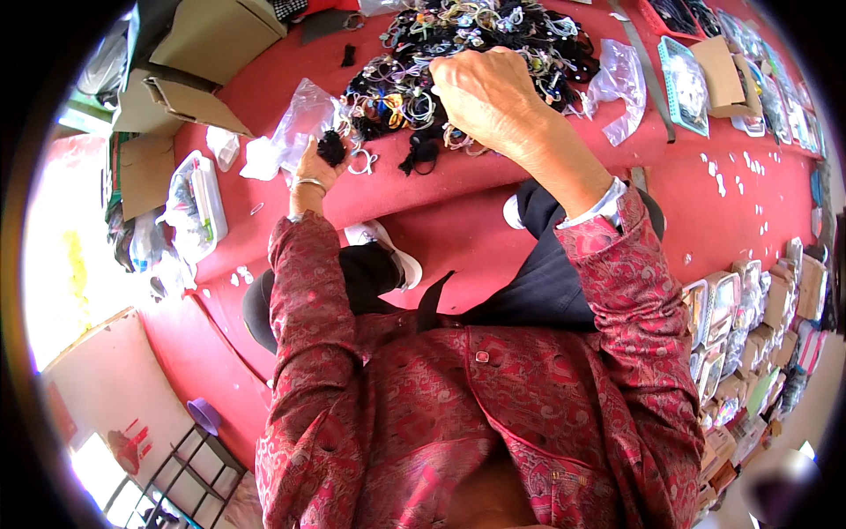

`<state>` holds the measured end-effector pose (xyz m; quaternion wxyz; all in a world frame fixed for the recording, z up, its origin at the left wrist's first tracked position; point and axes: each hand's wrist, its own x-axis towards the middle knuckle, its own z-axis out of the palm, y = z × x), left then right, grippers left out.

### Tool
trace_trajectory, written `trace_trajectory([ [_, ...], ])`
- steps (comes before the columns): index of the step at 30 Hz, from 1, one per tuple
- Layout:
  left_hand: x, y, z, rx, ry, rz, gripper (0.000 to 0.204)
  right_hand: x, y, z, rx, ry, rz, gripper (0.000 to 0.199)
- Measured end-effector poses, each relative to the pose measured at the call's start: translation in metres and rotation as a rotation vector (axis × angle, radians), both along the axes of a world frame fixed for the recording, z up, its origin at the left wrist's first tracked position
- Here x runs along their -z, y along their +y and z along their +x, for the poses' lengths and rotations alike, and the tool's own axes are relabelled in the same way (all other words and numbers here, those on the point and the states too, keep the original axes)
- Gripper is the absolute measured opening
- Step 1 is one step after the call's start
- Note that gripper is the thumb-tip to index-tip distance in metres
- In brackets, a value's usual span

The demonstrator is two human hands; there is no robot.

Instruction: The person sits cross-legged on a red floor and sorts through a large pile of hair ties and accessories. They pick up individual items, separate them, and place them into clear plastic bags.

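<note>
While my left grip [314,167] grasps a fluffy black bunch [331,148], I can't tell what my curled right grip [485,88] holds; a big multicoloured elastic-loop heap [467,33] is left behind the red platform's [388,189] near edge.

A heaped mound of multicoloured elastic hair ties [480,31] lies on a red-covered surface [273,72] before the seated person. The bare right hand [485,88] is at the mound's near side; the bare left hand [315,167], a ruffled black bunch [331,148] in it, is at the near left, just beside a crumpled clear plastic bag [302,115]. A second clear plastic bag [621,84] lies right of the mound. Farther right sits a turquoise plastic basket [671,97], between that bag and an open brown cardboard box [718,66]. Far left is a white plastic tub [211,198].
</note>
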<state>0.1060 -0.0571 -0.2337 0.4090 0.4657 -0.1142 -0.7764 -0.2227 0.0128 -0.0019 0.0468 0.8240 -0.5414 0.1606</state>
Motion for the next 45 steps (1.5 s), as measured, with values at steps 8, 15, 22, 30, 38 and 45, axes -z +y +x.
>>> trace_trajectory([
  [8,-0.03,0.01,-0.018,-0.005,0.263,-0.166,0.081,0.003,-0.001,0.002,-0.006,0.001,-0.015,0.006],
  [15,0.006,0.003,0.007,-0.011,-0.009,-0.193,0.047,0.001,0.001,0.006,-0.014,0.006,0.001,0.006],
  [22,0.021,-0.005,0.02,-0.085,-0.654,-0.055,0.02,0.004,0.0,0.003,-0.018,0.013,-0.015,0.006],
  [30,0.01,-0.002,0.011,-0.065,-0.096,-0.118,0.032,0.004,-0.001,0.002,-0.032,-0.007,-0.012,0.01],
  [38,-0.003,0.006,0.005,-0.159,0.234,-0.175,0.045,0.002,-0.001,0.007,-0.013,0.018,0.024,0.008],
  [45,-0.008,0.0,-0.009,-0.099,0.248,-0.219,0.029,0.003,0.0,0.004,0.004,0.018,0.013,0.007],
])
